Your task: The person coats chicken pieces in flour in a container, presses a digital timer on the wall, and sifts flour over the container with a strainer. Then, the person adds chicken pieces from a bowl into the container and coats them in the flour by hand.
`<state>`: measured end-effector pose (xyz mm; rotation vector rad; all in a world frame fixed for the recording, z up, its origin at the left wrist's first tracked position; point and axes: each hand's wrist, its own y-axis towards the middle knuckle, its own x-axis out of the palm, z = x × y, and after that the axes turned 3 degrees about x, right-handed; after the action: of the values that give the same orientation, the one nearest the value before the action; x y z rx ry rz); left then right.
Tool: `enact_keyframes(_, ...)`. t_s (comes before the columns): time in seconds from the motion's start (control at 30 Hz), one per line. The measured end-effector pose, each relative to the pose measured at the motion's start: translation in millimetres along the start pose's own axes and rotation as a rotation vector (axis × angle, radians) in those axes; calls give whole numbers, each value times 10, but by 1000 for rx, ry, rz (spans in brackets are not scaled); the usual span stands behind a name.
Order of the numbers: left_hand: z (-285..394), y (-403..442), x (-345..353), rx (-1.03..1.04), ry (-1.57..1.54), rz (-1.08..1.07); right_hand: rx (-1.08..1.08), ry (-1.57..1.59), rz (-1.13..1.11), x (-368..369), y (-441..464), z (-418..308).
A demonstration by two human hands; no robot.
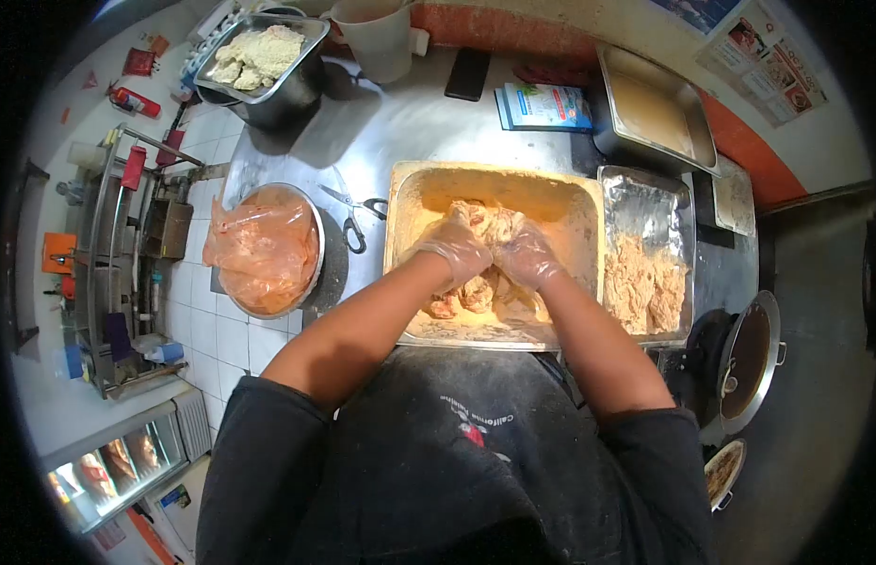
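Observation:
Both my hands wear clear plastic gloves and are inside a deep rectangular metal pan (577,207) dusted with orange-tan flour. My left hand (454,252) has its fingers curled round floured chicken pieces (485,219). Facing it, my right hand (529,256) closes on the same chicken from the other side. More chicken (476,294), partly coated, lies in the flour below my hands. Some fingertips are hidden by the meat and flour.
Right of the pan, a metal tray (647,198) holds breaded chicken. To the left are scissors (353,212) and a bowl with an orange-tinted plastic bag (264,250). A pan of pale liquid (655,108) stands back right; large woks (751,363) sit far right.

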<state>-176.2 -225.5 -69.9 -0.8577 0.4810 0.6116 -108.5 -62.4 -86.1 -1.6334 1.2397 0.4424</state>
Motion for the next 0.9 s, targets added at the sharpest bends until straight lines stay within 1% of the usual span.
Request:
enact_keyframes(0.03,147,-119,-199,9,66,-137,67,12,-135,-79,10,-6)
enact_keyframes(0.07,299,-246,-403,28,129,-273,48,188,-131,-85,41,77)
enact_keyframes(0.1,262,-268,-411,-63,-11,-272,28,365,-131,-35,75,206)
enact_keyframes(0.13,206,-299,-400,-156,-150,-272,66,631,-174,-78,-37,119)
enact_keyframes(0.17,97,-293,-309,-131,-169,-252,112,897,-210,-130,-153,22)
enact_keyframes(0.23,170,-450,-301,-89,127,-246,312,295,-263,-631,-493,-381)
enact_keyframes(0.27,211,-516,-301,-66,273,-245,403,-10,-286,-758,-595,-470)
enact_keyframes(0.3,174,-573,-308,-33,251,-376,324,-28,-404,-732,-688,-476)
enact_keyframes(0.4,-192,-537,278,205,374,-129,82,-270,-480,-288,-668,-347)
enact_keyframes(0.43,77,-646,-9,86,235,-309,129,-333,-593,-369,-642,-530)
enact_keyframes(0.5,0,-474,108,89,219,-327,58,-103,-390,-21,-539,-242)
enact_keyframes(0.53,-20,-423,141,93,212,-334,23,10,-285,11,-540,-237)
enact_keyframes(0.57,-81,-393,146,167,78,-309,142,103,-320,23,-516,-240)
enact_keyframes(0.63,-190,-363,87,184,-80,-259,55,237,-232,-167,-603,-214)
enact_keyframes(0.67,-195,-377,34,187,-161,-234,63,300,-171,-277,-661,-247)
enact_keyframes(0.7,-173,-379,-7,51,-81,-159,67,363,-108,-387,-719,-280)
enact_keyframes(0.73,-138,-369,-105,-22,19,-176,67,425,-46,-498,-775,-314)
enact_keyframes(0.8,-33,-399,-345,-165,228,-222,244,-143,-14,-951,-737,-486)
enact_keyframes(0.83,57,-476,-466,-106,136,-234,419,-163,-41,-817,-577,-378)
enact_keyframes(0.9,141,-431,-485,103,347,-120,374,-159,92,-398,-247,-184)
